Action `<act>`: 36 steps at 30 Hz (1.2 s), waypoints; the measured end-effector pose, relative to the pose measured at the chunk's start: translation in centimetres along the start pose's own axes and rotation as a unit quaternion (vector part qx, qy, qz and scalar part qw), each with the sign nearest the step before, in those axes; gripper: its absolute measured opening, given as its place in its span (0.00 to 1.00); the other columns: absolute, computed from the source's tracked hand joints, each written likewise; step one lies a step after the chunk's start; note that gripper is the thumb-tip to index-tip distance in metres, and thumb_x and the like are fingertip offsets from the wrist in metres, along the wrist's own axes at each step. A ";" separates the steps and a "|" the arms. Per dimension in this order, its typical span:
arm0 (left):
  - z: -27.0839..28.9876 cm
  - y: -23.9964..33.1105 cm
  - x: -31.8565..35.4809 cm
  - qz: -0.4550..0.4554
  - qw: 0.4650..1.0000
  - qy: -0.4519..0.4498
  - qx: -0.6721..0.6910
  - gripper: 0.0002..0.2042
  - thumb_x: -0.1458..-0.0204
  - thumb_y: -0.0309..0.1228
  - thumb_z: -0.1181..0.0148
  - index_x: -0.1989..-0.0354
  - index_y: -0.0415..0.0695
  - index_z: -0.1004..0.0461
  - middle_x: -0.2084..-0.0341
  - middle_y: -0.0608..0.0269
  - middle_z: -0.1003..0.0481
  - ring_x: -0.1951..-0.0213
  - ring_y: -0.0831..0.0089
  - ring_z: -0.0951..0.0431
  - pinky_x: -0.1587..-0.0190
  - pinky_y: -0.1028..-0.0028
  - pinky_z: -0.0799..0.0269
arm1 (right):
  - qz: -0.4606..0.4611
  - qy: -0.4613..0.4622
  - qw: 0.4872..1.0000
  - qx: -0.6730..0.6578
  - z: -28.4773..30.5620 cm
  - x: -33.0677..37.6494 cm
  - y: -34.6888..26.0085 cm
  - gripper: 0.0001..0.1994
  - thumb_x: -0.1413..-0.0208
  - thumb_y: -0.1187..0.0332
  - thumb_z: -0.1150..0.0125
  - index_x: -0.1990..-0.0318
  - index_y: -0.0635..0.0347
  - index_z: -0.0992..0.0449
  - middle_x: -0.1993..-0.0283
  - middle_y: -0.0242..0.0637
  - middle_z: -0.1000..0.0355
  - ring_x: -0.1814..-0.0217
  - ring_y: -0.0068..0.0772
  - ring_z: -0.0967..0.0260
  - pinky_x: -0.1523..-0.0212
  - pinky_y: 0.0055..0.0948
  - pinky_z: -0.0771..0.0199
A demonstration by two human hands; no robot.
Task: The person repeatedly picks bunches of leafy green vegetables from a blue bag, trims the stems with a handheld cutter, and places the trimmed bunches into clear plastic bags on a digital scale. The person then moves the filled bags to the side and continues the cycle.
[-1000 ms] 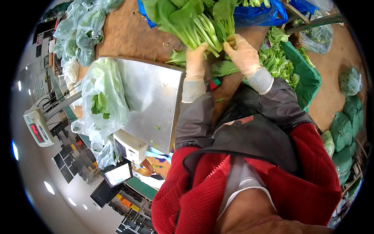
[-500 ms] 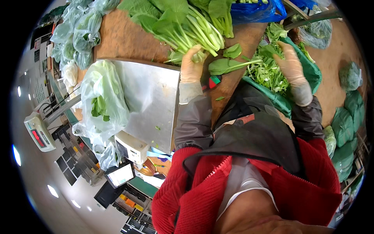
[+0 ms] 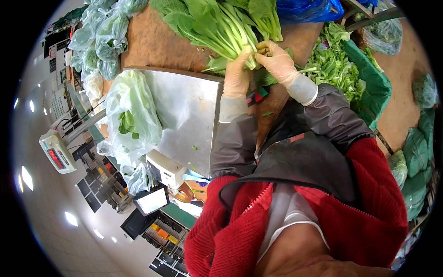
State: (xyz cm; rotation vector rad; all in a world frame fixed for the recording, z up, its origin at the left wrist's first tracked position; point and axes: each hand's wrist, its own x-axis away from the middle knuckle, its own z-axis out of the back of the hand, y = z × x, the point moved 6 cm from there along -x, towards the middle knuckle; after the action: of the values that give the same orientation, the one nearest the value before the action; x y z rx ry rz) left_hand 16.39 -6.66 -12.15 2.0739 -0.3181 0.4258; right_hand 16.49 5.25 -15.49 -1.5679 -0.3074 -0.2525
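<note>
A bunch of leafy greens (image 3: pixel 226 28) with pale green stalks lies at the far middle of the table, its leaves pointing left and away. My gloved left hand (image 3: pixel 237 76) is closed around the stalks near their cut ends. Right beside it, my gloved right hand (image 3: pixel 278 63) pinches at the same stalk ends; its fingertips partly hide what they grip. Under my right wrist a loose leaf with its stalk (image 3: pixel 308 70) shows in part. Behind, a second bunch of greens (image 3: pixel 267 21) rests on the table. A red and black object (image 3: pixel 258 94) lies near my left wrist.
A metal scale platform (image 3: pixel 187 108) takes up the left, bearing a clear bag of greens (image 3: pixel 129 108). On the right stands a green-lined container (image 3: pixel 379 94) of leaf trimmings (image 3: pixel 333 64). Several bagged vegetables (image 3: pixel 108 41) sit at the far left; a blue bag (image 3: pixel 307 11) lies at the back.
My right hand has moved left from the trimmings container to the stalk ends and now pinches there. My left hand keeps hold of the bunch. The loose leaf is now mostly covered.
</note>
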 end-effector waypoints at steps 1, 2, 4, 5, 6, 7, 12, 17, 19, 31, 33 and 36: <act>-0.2 0.0 0.1 -0.008 1.000 0.006 -0.023 0.21 0.53 0.31 0.37 0.51 0.41 0.33 0.59 0.65 0.28 0.57 0.71 0.29 0.55 0.71 0.32 | -0.001 0.010 1.000 0.019 -0.1 0.0 0.3 0.19 0.53 0.58 0.38 0.56 0.61 0.28 0.67 0.37 0.27 0.66 0.31 0.30 0.62 0.27 0.30; 0.8 -0.5 0.2 0.025 0.998 0.040 -0.036 0.23 0.53 0.31 0.38 0.48 0.43 0.35 0.55 0.62 0.29 0.54 0.67 0.29 0.51 0.65 0.32 | -0.005 0.023 0.998 0.051 -0.1 0.7 -0.7 0.19 0.53 0.59 0.38 0.56 0.60 0.28 0.67 0.39 0.27 0.66 0.36 0.29 0.62 0.30 0.30; 1.3 -1.2 0.1 0.027 0.998 0.002 0.049 0.23 0.52 0.30 0.39 0.47 0.42 0.36 0.55 0.59 0.30 0.53 0.65 0.29 0.51 0.64 0.31 | 0.015 0.032 0.997 0.066 -0.1 1.6 -1.9 0.19 0.53 0.59 0.38 0.57 0.60 0.28 0.67 0.39 0.27 0.66 0.36 0.29 0.62 0.31 0.29; 0.9 -1.4 0.1 0.030 0.995 -0.017 0.093 0.23 0.52 0.30 0.39 0.47 0.41 0.36 0.54 0.58 0.30 0.53 0.65 0.29 0.51 0.63 0.31 | 0.024 0.038 0.996 0.074 0.0 2.1 -2.4 0.19 0.53 0.59 0.38 0.57 0.60 0.28 0.66 0.39 0.27 0.66 0.37 0.28 0.62 0.31 0.29; 1.0 -1.7 0.5 0.040 0.992 -0.005 0.123 0.24 0.51 0.30 0.40 0.46 0.40 0.38 0.53 0.56 0.31 0.52 0.63 0.30 0.49 0.61 0.32 | 0.040 0.056 0.993 0.098 0.1 2.7 -3.3 0.18 0.53 0.59 0.39 0.58 0.60 0.28 0.66 0.39 0.27 0.65 0.38 0.28 0.63 0.33 0.29; 0.9 -2.0 0.8 0.042 0.989 -0.003 0.142 0.24 0.51 0.30 0.41 0.46 0.39 0.39 0.53 0.56 0.31 0.52 0.62 0.30 0.49 0.61 0.32 | 0.059 0.068 0.989 0.118 0.4 3.1 -4.1 0.17 0.53 0.61 0.38 0.58 0.60 0.28 0.67 0.37 0.27 0.67 0.34 0.29 0.64 0.30 0.29; 1.8 -4.1 1.5 0.092 0.957 -0.041 0.271 0.24 0.49 0.31 0.44 0.45 0.37 0.41 0.53 0.53 0.31 0.53 0.61 0.29 0.50 0.64 0.30 | 0.169 0.093 0.965 0.178 0.6 5.2 -7.7 0.12 0.52 0.66 0.39 0.60 0.60 0.27 0.67 0.37 0.28 0.70 0.27 0.30 0.66 0.25 0.29; 2.6 -5.0 1.5 0.067 0.938 -0.072 0.332 0.22 0.48 0.35 0.43 0.48 0.37 0.37 0.59 0.52 0.28 0.58 0.63 0.26 0.55 0.64 0.27 | 0.306 0.026 0.922 0.238 -0.5 6.7 -9.2 0.08 0.55 0.70 0.40 0.65 0.57 0.27 0.67 0.37 0.29 0.64 0.37 0.30 0.65 0.31 0.29; 2.7 -5.5 1.3 0.100 0.947 -0.080 0.294 0.19 0.49 0.37 0.43 0.52 0.40 0.33 0.62 0.55 0.27 0.60 0.65 0.26 0.54 0.66 0.29 | 0.321 -0.024 0.922 0.216 -0.9 7.1 -8.4 0.08 0.57 0.72 0.40 0.67 0.56 0.28 0.66 0.37 0.30 0.62 0.41 0.31 0.64 0.34 0.30; 0.2 -4.0 1.4 0.067 0.962 -0.046 0.261 0.26 0.52 0.35 0.41 0.44 0.41 0.38 0.53 0.53 0.30 0.52 0.58 0.29 0.46 0.57 0.33 | 0.076 -0.296 0.940 -0.152 0.2 7.0 -5.1 0.06 0.53 0.77 0.45 0.66 0.62 0.28 0.66 0.28 0.29 0.62 0.19 0.34 0.58 0.21 0.33; -0.1 -4.0 1.3 0.047 0.951 -0.046 0.303 0.27 0.52 0.31 0.42 0.43 0.39 0.41 0.51 0.53 0.32 0.50 0.58 0.30 0.47 0.54 0.32 | 0.037 -0.327 0.925 -0.189 1.0 7.7 -4.8 0.06 0.53 0.78 0.44 0.66 0.62 0.28 0.67 0.29 0.29 0.62 0.19 0.34 0.59 0.21 0.33; -0.1 -3.9 1.1 0.066 0.933 -0.054 0.351 0.27 0.52 0.27 0.42 0.42 0.42 0.42 0.48 0.54 0.34 0.48 0.58 0.32 0.44 0.51 0.36 | -0.033 -0.360 0.924 -0.127 2.3 9.4 -3.3 0.04 0.52 0.77 0.43 0.68 0.61 0.29 0.67 0.31 0.29 0.63 0.19 0.34 0.63 0.20 0.33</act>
State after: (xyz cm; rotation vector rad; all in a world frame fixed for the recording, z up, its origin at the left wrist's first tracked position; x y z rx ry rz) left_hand 18.92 -4.67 -14.67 2.7925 -0.4137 0.5651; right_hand 24.12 7.91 -9.20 -1.8705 -0.9308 0.2617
